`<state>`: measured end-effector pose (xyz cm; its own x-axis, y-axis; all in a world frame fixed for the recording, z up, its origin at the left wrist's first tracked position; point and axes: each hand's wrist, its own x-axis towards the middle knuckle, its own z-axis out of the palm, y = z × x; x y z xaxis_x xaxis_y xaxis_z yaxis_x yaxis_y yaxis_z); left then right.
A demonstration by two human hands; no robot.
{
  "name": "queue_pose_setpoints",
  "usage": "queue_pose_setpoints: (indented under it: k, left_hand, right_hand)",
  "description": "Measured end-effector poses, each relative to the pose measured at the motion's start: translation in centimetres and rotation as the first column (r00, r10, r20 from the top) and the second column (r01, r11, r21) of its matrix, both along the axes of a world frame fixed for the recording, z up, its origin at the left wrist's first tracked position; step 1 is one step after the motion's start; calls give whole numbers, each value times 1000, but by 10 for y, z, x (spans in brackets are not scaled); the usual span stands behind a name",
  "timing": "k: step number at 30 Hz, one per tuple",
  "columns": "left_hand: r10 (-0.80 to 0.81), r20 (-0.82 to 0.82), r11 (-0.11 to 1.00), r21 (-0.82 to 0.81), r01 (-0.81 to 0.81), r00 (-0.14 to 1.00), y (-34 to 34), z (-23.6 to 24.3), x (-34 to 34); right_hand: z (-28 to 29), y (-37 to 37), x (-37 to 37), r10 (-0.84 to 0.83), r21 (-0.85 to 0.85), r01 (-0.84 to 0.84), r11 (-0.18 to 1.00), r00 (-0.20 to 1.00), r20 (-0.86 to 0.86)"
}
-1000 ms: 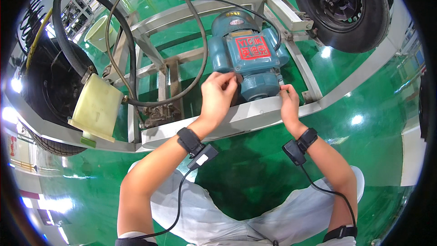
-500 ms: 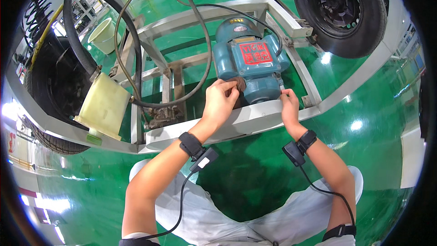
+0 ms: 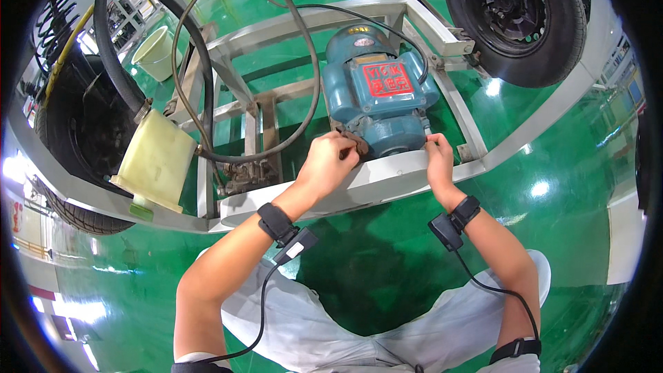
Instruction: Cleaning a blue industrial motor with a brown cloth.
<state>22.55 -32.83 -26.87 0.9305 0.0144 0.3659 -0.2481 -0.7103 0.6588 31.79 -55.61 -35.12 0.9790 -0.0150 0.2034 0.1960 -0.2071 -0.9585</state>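
Observation:
A blue electric motor (image 3: pixel 387 90) with a red label lies in a grey metal frame (image 3: pixel 331 197), close to its near bar. My left hand (image 3: pixel 326 164) is closed on a crumpled brown cloth (image 3: pixel 357 145), low at the motor's near left side. At the motor's near right corner is my right hand (image 3: pixel 439 160), its fingers pinched together by a small fitting (image 3: pixel 426 128). The fingertips hide whatever may be between them.
Left of my hands stands a pale yellow plastic reservoir (image 3: pixel 157 159) with a black hose (image 3: pixel 207 62). A looped cable (image 3: pixel 314 97) hangs over the frame. Tyred wheels (image 3: pixel 514 21) flank it at both sides. Behind the reservoir is a pale bucket (image 3: pixel 157 54).
My left hand has moved a little down and left with the cloth, away from the motor's side. The right hand stays where it was.

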Motion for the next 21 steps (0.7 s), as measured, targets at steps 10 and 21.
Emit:
queue_pose_setpoints:
  k: [10, 21]
  left_hand:
    - [326, 142, 902, -343, -262, 935, -24, 7, 22]
    - [-180, 99, 915, 381, 130, 979, 1, 14, 21]
  right_hand:
    - [-2, -2, 2, 25, 35, -24, 999, 999, -26]
    - [8, 1, -4, 22, -23, -22, 999, 1000, -21]
